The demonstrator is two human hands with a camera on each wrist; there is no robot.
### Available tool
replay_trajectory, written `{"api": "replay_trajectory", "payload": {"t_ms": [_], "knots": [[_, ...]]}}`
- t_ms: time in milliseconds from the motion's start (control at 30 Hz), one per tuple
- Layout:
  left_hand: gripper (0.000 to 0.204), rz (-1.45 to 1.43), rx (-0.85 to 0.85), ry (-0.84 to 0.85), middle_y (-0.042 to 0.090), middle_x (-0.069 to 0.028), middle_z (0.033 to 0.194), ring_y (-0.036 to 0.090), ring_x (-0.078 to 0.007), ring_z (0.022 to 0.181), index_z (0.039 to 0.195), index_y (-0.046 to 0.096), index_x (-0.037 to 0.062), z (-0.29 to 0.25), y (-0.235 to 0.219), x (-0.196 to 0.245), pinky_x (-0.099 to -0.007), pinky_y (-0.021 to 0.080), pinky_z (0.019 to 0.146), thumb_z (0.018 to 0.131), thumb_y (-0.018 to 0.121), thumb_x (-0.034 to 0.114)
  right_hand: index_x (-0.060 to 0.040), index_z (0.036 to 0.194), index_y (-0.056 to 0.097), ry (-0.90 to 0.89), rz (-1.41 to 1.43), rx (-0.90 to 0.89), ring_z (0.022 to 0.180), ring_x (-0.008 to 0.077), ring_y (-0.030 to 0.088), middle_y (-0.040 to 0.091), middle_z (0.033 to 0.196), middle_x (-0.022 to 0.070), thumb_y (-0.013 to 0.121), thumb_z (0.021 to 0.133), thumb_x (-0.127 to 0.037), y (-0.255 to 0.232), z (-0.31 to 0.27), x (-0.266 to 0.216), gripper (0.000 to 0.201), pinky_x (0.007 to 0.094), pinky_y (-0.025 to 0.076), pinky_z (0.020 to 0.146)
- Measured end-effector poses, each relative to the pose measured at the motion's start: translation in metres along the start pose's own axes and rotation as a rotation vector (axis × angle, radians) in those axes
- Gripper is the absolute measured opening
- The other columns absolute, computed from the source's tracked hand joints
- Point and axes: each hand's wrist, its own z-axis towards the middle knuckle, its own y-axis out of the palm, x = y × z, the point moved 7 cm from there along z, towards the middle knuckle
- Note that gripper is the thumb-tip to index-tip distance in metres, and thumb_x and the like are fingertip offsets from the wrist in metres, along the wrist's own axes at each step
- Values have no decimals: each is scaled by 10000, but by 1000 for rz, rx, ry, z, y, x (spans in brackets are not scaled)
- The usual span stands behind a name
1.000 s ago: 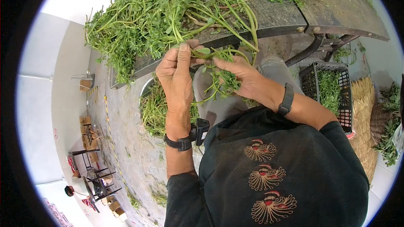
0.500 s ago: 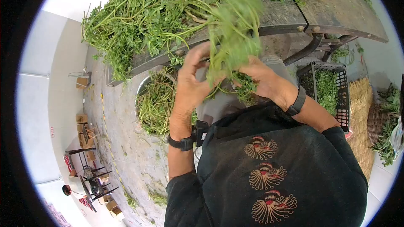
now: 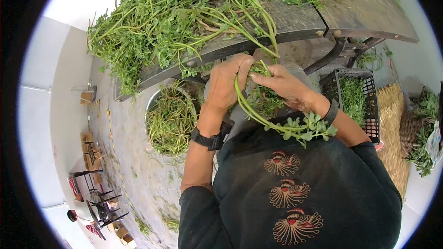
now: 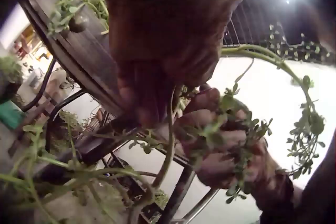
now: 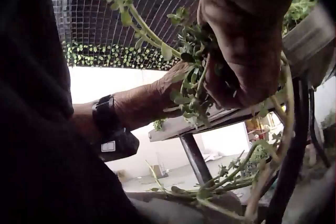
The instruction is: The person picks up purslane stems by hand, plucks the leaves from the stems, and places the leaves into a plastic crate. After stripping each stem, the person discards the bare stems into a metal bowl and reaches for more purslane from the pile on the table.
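In the head view the left hand (image 3: 227, 79) pinches a green leafy stem (image 3: 251, 111) that curves down to the right over the dark shirt. Close beside it the right hand (image 3: 288, 87) has its thumb near the left fingertips, its fingers curled round small sprigs (image 3: 267, 100). The two hands nearly meet in front of the table's edge. In the left wrist view the right hand (image 4: 226, 145) shows leaves among its fingers. Leaves also stick out beside the right hand (image 5: 244, 40) in the right wrist view.
A large heap of greens (image 3: 157, 23) lies on the wooden table (image 3: 295, 20). Below its edge stands a round container of stems (image 3: 170, 120). At the right are a black crate (image 3: 373, 106) holding greens and a straw mat (image 3: 392, 129). Chairs (image 3: 99, 198) stand at the lower left.
The blurred bunch of greens that was raised between the hands is gone from there, and a stem now curves down over the shirt. The left hand has moved right, closer to the right hand.
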Motion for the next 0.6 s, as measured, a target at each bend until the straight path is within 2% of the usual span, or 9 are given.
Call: {"api": "replay_trajectory", "payload": {"t_ms": [67,100,200,233,300,400,500,567,600], "knots": [[218,435,14,269,591,-75,745,560,-146,662,1030,609,11,2,1,17,-277,451,619,924,492,161,-1,926,608,22,-108,35,782,47,458,562,859,-16,578,885,-276,-8,-2,-1,280,226,391,656],[218,430,9,267,591,-75,745,560,-146,662,1030,609,11,2,4,17,-277,451,619,924,492,161,-1,926,608,27,-106,40,782,47,458,562,859,-16,578,885,-276,-11,-3,-2,280,226,391,656],[172,-59,33,244,531,-67,690,523,-148,654,872,578,-4,3,5,23,-275,431,614,915,511,149,-7,907,616,-65,-261,39,756,42,453,558,826,-25,574,888,-271,-13,-5,-13,268,220,392,642],[172,-64,28,239,531,-67,690,523,-148,654,872,578,-4,2,6,23,-275,431,614,915,511,149,0,896,615,-98,-173,77,732,45,444,551,795,-32,577,885,-277,-12,-5,-16,280,227,391,627],[162,-5,44,117,522,-135,679,530,-305,601,784,542,15,2,8,12,-353,429,563,889,541,138,8,884,614,-122,-84,120,707,48,436,544,763,-40,581,882,-283,-17,-6,-15,293,234,390,611],[240,244,73,183,510,-140,644,510,-345,592,764,527,41,1,13,5,-396,410,547,911,508,229,25,855,593,-131,-341,95,653,68,429,547,679,-15,587,873,-291,-20,-7,-13,317,273,393,578],[291,332,113,243,524,-140,631,527,-357,602,769,544,82,4,17,17,-418,417,547,918,466,319,31,822,551,-206,-626,46,599,113,434,537,624,70,595,857,-287,-12,-16,-33,323,317,392,558],[284,445,115,272,527,-130,627,541,-348,607,780,557,105,7,24,23,-413,436,555,918,450,328,22,779,521,-308,-800,67,549,219,438,513,632,162,596,846,-271,-19,-21,-39,310,353,393,541],[279,425,129,337,538,-118,633,546,-340,597,805,569,120,8,27,26,-410,444,545,921,434,335,18,767,510,-368,-879,90,560,320,415,520,647,189,609,832,-260,-20,-25,-43,302,376,387,533]]}}
